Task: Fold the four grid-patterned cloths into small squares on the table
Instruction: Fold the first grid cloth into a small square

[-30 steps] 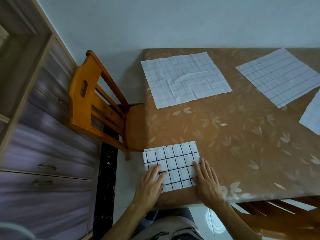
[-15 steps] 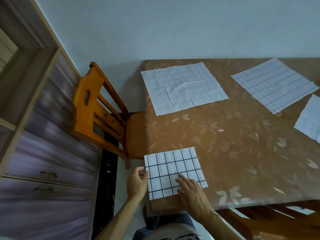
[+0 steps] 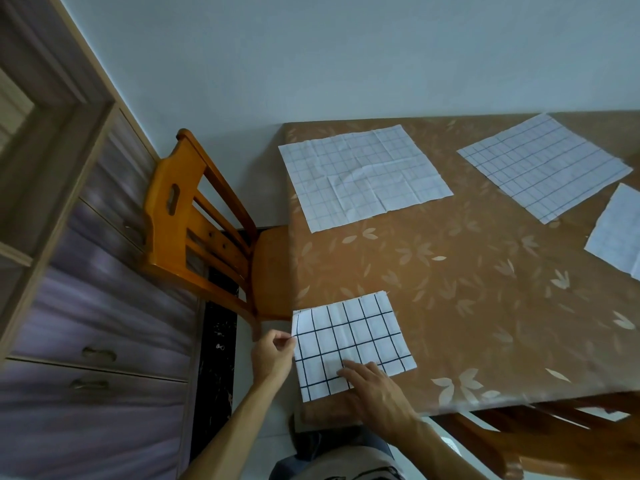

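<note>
Folded grid cloth at the table's near left corner.
Its long axis runs left to right, the right end angled slightly toward the person. Left hand pinches the cloth's left edge; right hand presses flat, fingers spread, on its near edge.

Left hand pinches folded cloth; right hand presses it.
</note>
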A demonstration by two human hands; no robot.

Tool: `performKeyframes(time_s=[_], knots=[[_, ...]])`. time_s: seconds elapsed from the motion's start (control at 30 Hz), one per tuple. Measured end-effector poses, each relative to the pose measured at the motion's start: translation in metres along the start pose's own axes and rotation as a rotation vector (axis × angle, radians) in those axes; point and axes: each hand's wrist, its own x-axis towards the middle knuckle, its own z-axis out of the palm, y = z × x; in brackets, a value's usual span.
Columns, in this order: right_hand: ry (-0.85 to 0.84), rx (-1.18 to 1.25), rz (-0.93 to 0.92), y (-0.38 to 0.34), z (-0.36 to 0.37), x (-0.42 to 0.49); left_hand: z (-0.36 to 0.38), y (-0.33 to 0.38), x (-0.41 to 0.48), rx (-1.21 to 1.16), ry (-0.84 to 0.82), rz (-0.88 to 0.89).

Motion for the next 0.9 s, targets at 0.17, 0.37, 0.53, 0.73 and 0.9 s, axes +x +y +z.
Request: performKeyframes(time_s=[0.17,0.37,0.53,0.73,0.9], knots=[[-0.02,0.013,-0.023,-0.006,0.002,0.005,-0.008,-0.011,-0.006,-0.203,-0.016,-0.182],[-0.002,-0.039,-0.066,-0.021,0.005,0.016,-0.019,-0.027,-0.023,-0.579,-0.014,-0.396],[0.058,-0.094,-0.09,-0.024,0.008,0.013,-0.015,-0.022,-0.02,-0.317,-0.128,-0.166],[0.096,-0.035,-0.003,-0.015,0.01,0.006,-0.01,-0.006,-0.014,-0.103,-0.101,-0.021],[0.216,0.12,0.027,-0.017,-0.008,0.005,-0.01,0.004,-0.011,-0.1,-0.077,-0.069]])
